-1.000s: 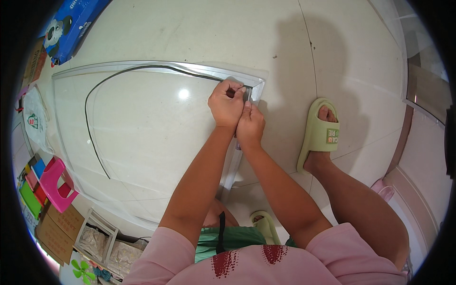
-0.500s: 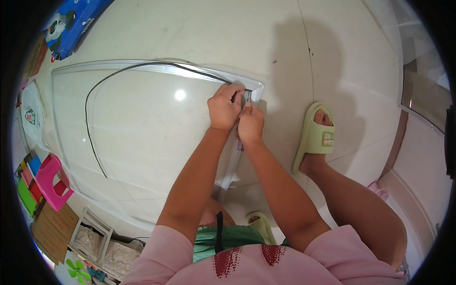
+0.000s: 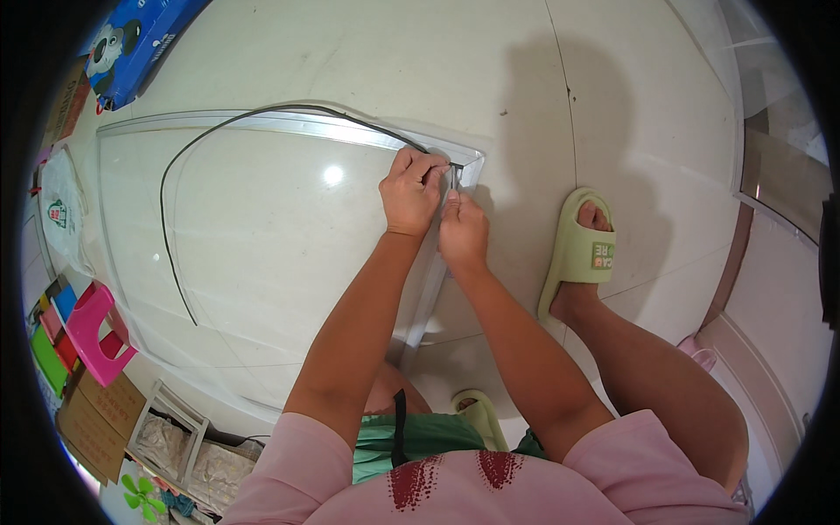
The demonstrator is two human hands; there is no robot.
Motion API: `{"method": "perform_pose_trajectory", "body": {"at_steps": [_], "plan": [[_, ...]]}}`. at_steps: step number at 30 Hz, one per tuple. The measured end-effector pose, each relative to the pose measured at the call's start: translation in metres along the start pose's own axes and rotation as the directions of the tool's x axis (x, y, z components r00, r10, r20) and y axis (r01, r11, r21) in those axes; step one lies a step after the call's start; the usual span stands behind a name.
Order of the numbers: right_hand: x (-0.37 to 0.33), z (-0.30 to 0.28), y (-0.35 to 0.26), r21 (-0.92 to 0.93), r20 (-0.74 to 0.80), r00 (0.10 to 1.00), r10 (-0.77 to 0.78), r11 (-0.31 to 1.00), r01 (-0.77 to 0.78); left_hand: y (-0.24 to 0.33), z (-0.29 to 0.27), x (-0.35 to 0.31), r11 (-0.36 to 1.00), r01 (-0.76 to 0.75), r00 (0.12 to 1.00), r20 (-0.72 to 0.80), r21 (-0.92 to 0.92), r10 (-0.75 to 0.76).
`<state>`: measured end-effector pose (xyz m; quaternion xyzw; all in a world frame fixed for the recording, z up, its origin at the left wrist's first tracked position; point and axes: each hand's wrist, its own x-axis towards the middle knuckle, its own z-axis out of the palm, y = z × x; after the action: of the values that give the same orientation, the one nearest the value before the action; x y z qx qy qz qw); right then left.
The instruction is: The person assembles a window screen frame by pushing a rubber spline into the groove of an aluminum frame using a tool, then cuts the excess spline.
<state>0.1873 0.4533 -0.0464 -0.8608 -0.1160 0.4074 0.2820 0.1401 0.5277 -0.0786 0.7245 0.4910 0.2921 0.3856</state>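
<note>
A silver metal frame (image 3: 350,131) with sheer mesh across it lies on the floor in front of me. One black rubber cord (image 3: 164,188) runs from the frame's far right corner, arches over the mesh and ends loose on the left. My left hand (image 3: 409,192) pinches the cord close to that corner. In my right hand (image 3: 464,229) is a screwdriver (image 3: 454,178), its thin metal shaft pointing at the corner and its tip against the cord there. Most of its handle is hidden in my palm.
My foot in a green slipper (image 3: 584,254) stands right of the frame. At left are a pink plastic stool (image 3: 94,332), cardboard (image 3: 101,420), a white bag (image 3: 63,214) and a white rack (image 3: 171,429). A blue package (image 3: 144,48) lies at the far left.
Both hands stay at the corner and have shifted only slightly. The screwdriver's handle, which showed below my right hand, is now mostly covered. The cord's arch has risen a little.
</note>
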Motion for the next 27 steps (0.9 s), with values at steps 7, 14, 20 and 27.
{"method": "perform_pose_trajectory", "body": {"at_steps": [7, 14, 20, 27], "plan": [[0.001, 0.000, -0.009, -0.017, 0.030, 0.996, 0.083, 0.996, -0.083, 0.001, -0.002, -0.001, 1.000, 0.009, 1.000, 0.014, 0.020, -0.009], [0.013, -0.009, -0.013, -0.042, 0.128, 0.978, 0.166, 0.986, -0.162, -0.003, -0.005, -0.001, 0.964, -0.221, 0.975, 0.032, 0.146, 0.218], [-0.001, -0.020, -0.036, 0.031, 0.199, 0.936, 0.291, 0.952, -0.303, -0.011, -0.011, 0.007, 0.919, -0.353, 0.936, 0.077, 0.177, 0.345], [0.007, -0.017, -0.010, -0.087, 0.115, 0.980, 0.161, 0.985, -0.151, -0.005, -0.007, 0.006, 0.930, -0.330, 0.944, 0.086, 0.160, 0.320]]}}
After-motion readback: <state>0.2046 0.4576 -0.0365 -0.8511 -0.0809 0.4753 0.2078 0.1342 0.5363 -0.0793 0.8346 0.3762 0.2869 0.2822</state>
